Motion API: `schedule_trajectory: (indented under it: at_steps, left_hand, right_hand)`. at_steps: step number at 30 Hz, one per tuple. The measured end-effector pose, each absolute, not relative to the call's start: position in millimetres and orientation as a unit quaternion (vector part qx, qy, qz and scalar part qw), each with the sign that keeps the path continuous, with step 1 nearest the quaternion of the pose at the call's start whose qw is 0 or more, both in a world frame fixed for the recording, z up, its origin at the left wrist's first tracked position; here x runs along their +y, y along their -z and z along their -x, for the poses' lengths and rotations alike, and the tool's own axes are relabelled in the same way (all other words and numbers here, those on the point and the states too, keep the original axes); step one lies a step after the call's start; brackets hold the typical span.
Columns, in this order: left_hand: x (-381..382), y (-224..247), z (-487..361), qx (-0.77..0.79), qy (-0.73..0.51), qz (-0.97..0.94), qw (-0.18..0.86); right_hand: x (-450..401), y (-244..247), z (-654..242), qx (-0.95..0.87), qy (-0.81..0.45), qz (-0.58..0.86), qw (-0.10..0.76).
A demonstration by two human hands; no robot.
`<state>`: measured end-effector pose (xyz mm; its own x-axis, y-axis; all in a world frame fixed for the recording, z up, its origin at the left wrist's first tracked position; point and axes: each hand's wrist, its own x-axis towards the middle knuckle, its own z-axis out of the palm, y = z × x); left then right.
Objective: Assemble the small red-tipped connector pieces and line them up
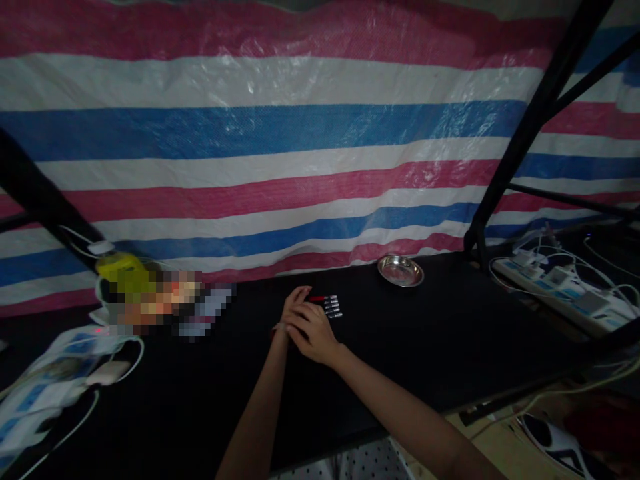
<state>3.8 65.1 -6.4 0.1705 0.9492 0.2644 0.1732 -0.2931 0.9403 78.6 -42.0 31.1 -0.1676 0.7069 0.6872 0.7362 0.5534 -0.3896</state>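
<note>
Pens (330,307), a little row of them lined up side by side on the black table (450,333), sit just past my fingertips, roughly mid-table and a bit in front of the striped tarp (300,133) hanging behind it. One at the far end of the row looks red, the rest are dark with silvery bits, too small and dim to say more. My right hand (314,330) is lying over my left hand (295,303), both palms down near the near end of the row; right fingers are loosely curled and I honestly can't tell if they're pinching a pen or just resting, and the left is mostly covered so no idea whether it's got anything either. Looks to me like I'm in the middle of lining up or sorting the row, somewhere at the reach-and-pick stage. Whatever comes next would need a fine fingertip pinch on one pen without nudging its neighbours, since they lie touching or nearly so and would roll easy. A small shiny metal dish (401,270) sits well apart to the right, close to the tarp. Power strips with white cables are at the right edge (565,293) and the left edge (60,373), clear of my hands
</note>
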Motion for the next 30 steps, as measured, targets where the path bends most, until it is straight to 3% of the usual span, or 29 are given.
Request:
schedule_trajectory:
  at_steps: [8,21,24,30]
  left_hand:
    - [72,2,-4,0.442,-0.471,-0.636,0.423]
    - [71,3,-6,0.455,-0.525,-0.588,0.414]
    - [70,4,-4,0.490,-0.567,-0.538,0.385]
    - [64,0,-2,0.525,-0.601,-0.522,0.301]
  right_hand:
    - [-41,-24,-148,-0.686,0.031,0.611,0.394]
    - [-33,-16,-154,-0.737,0.002,0.608,0.296]
    - [-33,-15,-154,-0.720,-0.026,0.603,0.344]
    - [-24,-9,-148,-0.550,-0.242,0.549,0.581]
